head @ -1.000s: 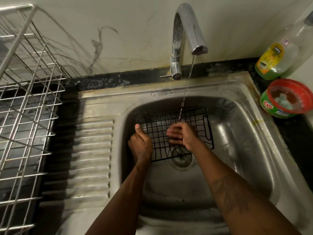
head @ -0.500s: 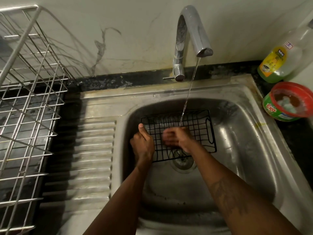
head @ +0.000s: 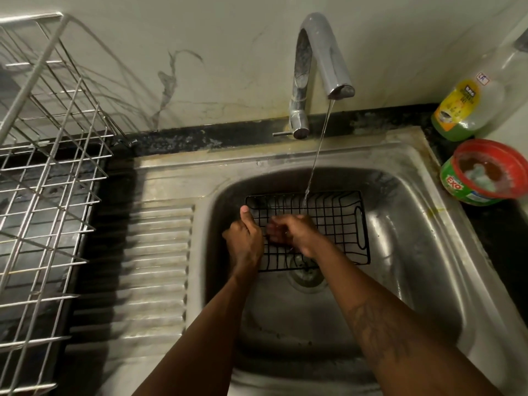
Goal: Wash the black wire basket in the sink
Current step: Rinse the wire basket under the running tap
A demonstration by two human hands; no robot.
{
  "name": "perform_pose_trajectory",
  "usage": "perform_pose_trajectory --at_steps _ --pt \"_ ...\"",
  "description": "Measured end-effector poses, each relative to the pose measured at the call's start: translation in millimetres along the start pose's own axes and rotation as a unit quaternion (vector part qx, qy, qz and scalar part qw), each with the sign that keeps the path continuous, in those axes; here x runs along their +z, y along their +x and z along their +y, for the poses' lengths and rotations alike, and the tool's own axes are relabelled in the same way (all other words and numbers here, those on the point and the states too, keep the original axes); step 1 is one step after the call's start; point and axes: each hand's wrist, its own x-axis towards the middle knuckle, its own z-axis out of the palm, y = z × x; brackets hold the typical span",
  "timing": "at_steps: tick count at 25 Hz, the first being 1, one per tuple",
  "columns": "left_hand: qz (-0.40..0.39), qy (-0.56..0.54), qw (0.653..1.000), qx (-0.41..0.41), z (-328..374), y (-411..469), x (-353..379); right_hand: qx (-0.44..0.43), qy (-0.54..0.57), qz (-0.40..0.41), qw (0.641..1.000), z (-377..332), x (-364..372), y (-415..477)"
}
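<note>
The black wire basket (head: 337, 221) lies in the steel sink (head: 414, 172), partly over the drain (head: 305, 278). My left hand (head: 245, 235) grips the basket's left rim, thumb up along the edge. My right hand (head: 300, 232) rests across the wires near the basket's middle, with its blurred fingers pointing left toward my left hand. A thin water stream (head: 317, 155) falls from the chrome tap (head: 323, 52) onto the basket's back part, just beyond my right hand.
A steel dish rack (head: 48, 167) stands at the left beside the ribbed drainboard (head: 157, 267). At the back right are a dish-soap bottle (head: 463, 107) and an open red-rimmed soap tub (head: 485, 172) on the black counter.
My right hand has slid left across the basket's wires, closer to my left hand. The left hand keeps its grip on the rim. Water keeps running.
</note>
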Motion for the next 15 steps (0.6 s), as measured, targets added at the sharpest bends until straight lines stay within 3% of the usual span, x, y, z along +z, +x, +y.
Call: perform_pose_trajectory --at_steps 2,3,6,8,13,15 --pt "-0.005 -0.004 1.000 0.006 0.1 0.7 -1.2 0.016 -0.081 -0.032 0.996 -0.1 2.0 -0.9" --pt "-0.005 -0.001 1.000 0.012 2.9 -0.8 -2.4 0.009 -0.071 -0.028 0.997 -4.9 -0.2 0.4" --pt "-0.002 0.013 0.999 0.029 11.5 -6.5 -2.6 -0.028 0.097 0.065 0.993 -22.2 -12.6 10.7" --pt "-0.005 0.031 0.999 0.020 12.8 -6.6 1.1 -0.046 0.154 0.079 0.984 -22.1 -11.6 11.0" --pt "-0.014 0.011 1.000 -0.005 17.1 -4.6 0.0 0.026 -0.052 -0.035 0.998 5.7 9.0 -11.8" --pt "-0.017 0.013 1.000 -0.007 18.3 -5.0 -0.8 0.014 -0.040 -0.036 0.998 -1.9 2.1 -5.0"
